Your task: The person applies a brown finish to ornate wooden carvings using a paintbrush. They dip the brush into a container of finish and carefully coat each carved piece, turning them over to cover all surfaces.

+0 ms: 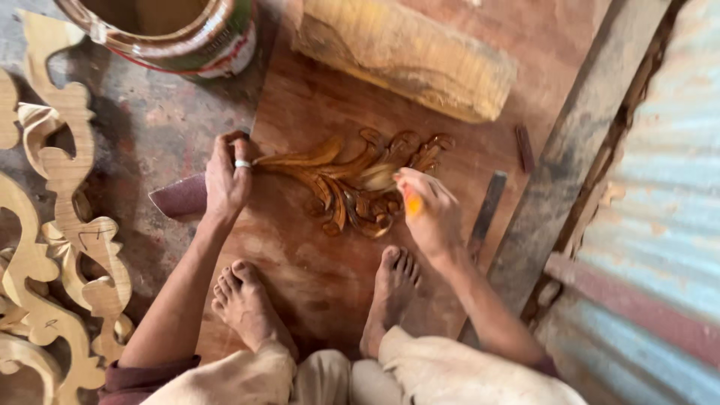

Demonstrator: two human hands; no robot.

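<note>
A glossy brown carved wooden ornament (345, 180), shaped like scrolling leaves, lies on a reddish plywood board (300, 262). My left hand (227, 176), with a ring on one finger, pinches the ornament's thin left tip. My right hand (426, 211) grips a paintbrush (390, 180) with an orange handle; its pale bristles rest on the ornament's right part. Both my bare feet rest on the board just below the carving.
Several unfinished pale carved scroll pieces (60, 247) lie at the left. A tin can (172, 30) stands at the top left, a pale wood block (409, 52) at the top. A sandpaper piece (178, 196), a dark flat tool (487, 210) and a corrugated metal wall (660, 195) surround the board.
</note>
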